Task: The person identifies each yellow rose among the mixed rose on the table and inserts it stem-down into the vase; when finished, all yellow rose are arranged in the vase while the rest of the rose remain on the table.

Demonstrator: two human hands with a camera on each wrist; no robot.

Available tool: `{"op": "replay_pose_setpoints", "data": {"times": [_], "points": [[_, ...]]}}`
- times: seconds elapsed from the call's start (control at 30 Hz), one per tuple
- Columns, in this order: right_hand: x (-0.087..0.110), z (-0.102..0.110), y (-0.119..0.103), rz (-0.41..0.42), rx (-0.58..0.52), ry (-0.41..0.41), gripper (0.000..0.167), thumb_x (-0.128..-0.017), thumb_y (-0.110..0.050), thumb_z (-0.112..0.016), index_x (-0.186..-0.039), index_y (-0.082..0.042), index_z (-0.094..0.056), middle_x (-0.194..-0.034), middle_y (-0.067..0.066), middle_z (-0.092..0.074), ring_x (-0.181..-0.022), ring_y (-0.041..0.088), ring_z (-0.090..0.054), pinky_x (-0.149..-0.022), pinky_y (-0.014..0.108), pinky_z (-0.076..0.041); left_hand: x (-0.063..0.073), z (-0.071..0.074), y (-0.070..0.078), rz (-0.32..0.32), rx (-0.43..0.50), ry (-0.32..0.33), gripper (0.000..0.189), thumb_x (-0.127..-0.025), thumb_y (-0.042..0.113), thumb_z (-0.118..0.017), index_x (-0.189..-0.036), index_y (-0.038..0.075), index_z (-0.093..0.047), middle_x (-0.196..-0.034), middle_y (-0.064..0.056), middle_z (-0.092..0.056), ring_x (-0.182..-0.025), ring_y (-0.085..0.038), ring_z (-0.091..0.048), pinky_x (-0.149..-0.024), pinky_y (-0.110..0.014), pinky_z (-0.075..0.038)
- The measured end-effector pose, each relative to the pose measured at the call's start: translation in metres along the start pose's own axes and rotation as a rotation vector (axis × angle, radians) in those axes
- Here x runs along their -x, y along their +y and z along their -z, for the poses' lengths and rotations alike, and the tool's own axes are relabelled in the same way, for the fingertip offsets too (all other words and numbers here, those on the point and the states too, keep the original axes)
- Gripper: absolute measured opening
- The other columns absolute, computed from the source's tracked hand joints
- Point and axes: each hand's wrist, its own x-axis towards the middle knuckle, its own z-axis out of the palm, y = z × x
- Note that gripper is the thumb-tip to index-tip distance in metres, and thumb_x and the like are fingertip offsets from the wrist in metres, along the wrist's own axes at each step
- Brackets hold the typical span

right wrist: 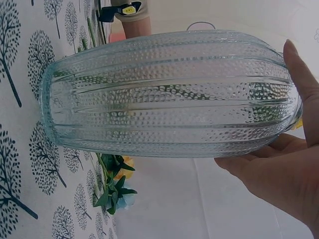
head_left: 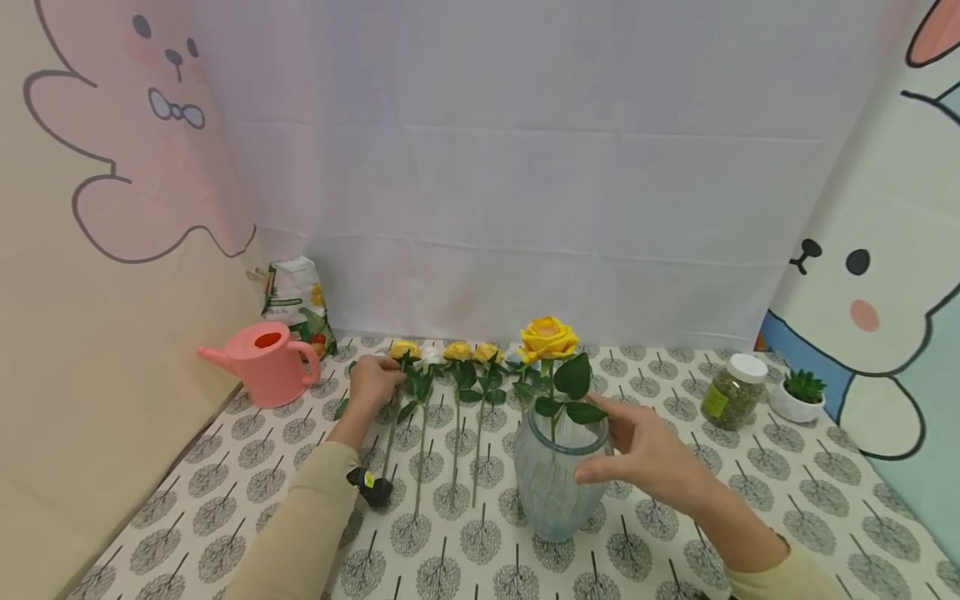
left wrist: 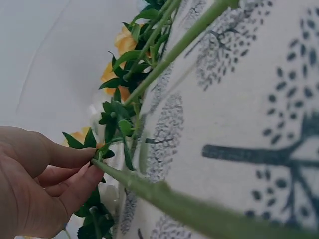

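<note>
My left hand [head_left: 372, 383] pinches the green stem [left wrist: 149, 194] of a yellow rose [head_left: 405, 349] just under its bloom, at the left end of a row of flowers. In the left wrist view, thumb and fingertips meet on that stem. My right hand [head_left: 652, 454] holds a pale blue ribbed glass vase [head_left: 558, 492] near its rim, thumb on the near side and fingers round the far side. The vase stands upright on the table. One yellow rose [head_left: 549, 340] with dark leaves stands in it, its stem blurred through the textured glass [right wrist: 174, 99].
More yellow roses [head_left: 458, 351] and a white flower [head_left: 431, 357] lie side by side, stems toward me. At the left are a pink watering can [head_left: 268, 371] and a printed bag [head_left: 296, 292]. A lidded jar [head_left: 733, 393] and a potted succulent [head_left: 801, 396] stand at the right.
</note>
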Motion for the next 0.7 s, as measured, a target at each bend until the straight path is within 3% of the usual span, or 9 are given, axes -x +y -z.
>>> {"op": "replay_pose_setpoints", "data": {"times": [0.4,0.7], "points": [[0.0,0.0,0.001,0.009,-0.017,-0.004,0.096,-0.083,-0.017,-0.084,-0.152,0.013,-0.024,-0.155,0.029,-0.031,-0.139,0.045,-0.034,-0.109,0.052,-0.033,0.012,0.019,0.015,-0.023,0.171,-0.026,0.035,-0.096,0.007,-0.066,-0.127,-0.008,-0.062,-0.122,-0.027,-0.063,-0.102,-0.04,-0.067,-0.082,-0.039,-0.059],[0.0,0.0,0.0,0.001,0.021,0.007,0.098,-0.081,-0.02,-0.085,-0.152,0.012,-0.025,-0.155,0.029,-0.03,-0.14,0.047,-0.031,-0.11,0.057,-0.028,0.023,0.037,0.035,0.017,0.354,-0.137,0.041,-0.099,0.014,-0.064,-0.136,-0.002,-0.058,-0.136,-0.023,-0.056,-0.118,-0.033,-0.06,-0.085,-0.032,-0.058]]}}
